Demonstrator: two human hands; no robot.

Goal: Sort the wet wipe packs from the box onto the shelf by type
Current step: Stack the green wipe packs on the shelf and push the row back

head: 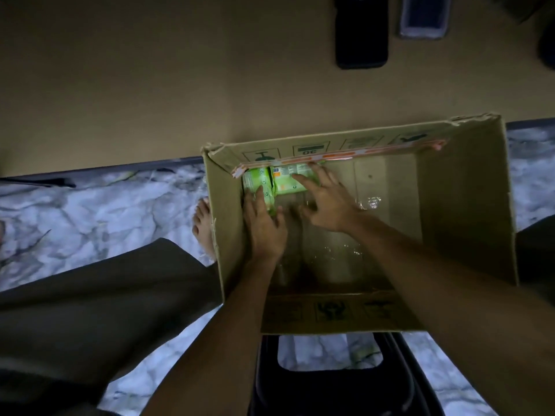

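An open cardboard box [462, 205] stands in front of me. Two green wet wipe packs lie in its far left corner. My left hand [264, 226] reaches into the box and holds the left green pack [255, 181], fingers over its left side and thumb at its right. My right hand [327, 202] rests with spread, straight fingers on the right green pack [288, 183]. The far flap and its tape hide the packs' upper edges. The rest of the box floor shows only clear plastic film [345, 250].
Beyond the box lies a tan shelf surface [150, 85] with a black phone-like object [362, 31] and a clear case [425, 16] at the far right. The box sits on a black stool [330, 379]. A bare foot [204, 226] stands on the marble floor left of the box.
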